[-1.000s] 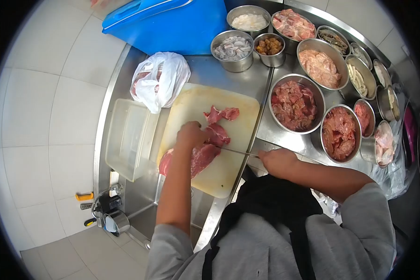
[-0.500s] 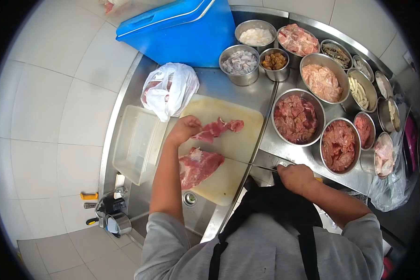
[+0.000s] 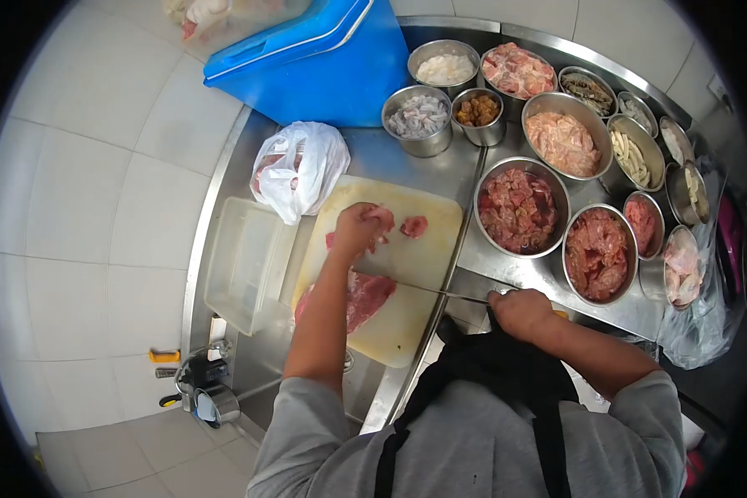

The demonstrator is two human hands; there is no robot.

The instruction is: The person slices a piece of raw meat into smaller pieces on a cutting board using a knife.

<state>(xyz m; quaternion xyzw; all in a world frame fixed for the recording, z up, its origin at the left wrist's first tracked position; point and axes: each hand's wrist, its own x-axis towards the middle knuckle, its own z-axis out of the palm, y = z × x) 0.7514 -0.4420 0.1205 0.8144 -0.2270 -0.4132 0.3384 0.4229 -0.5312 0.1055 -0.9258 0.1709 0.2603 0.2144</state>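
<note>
My left hand [image 3: 358, 232] is closed on a strip of raw meat [image 3: 381, 217] over the cutting board [image 3: 427, 199]; the arm and fingers hide part of the strip. A small separate piece of meat [image 3: 414, 227] lies just right of those fingers. Nearer to me is a larger chunk of raw meat [image 3: 368, 300], partly covered by my left forearm. My right hand [image 3: 520, 314] grips a knife [image 3: 448, 293] by its handle at the counter's near edge. Its thin blade points left, with the tip close to the large chunk.
Left of the board are a clear plastic tub [image 3: 247, 270] and a white plastic bag [image 3: 300, 170] with meat inside. A blue cooler box [image 3: 315, 83] stands behind. Several metal bowls of cut meat, including one large bowl [image 3: 519, 207], crowd the right side.
My left hand has moved right along the meat strip and now covers its middle. The small end piece now lies apart from it. The knife has stayed nearly still in my right hand.
</note>
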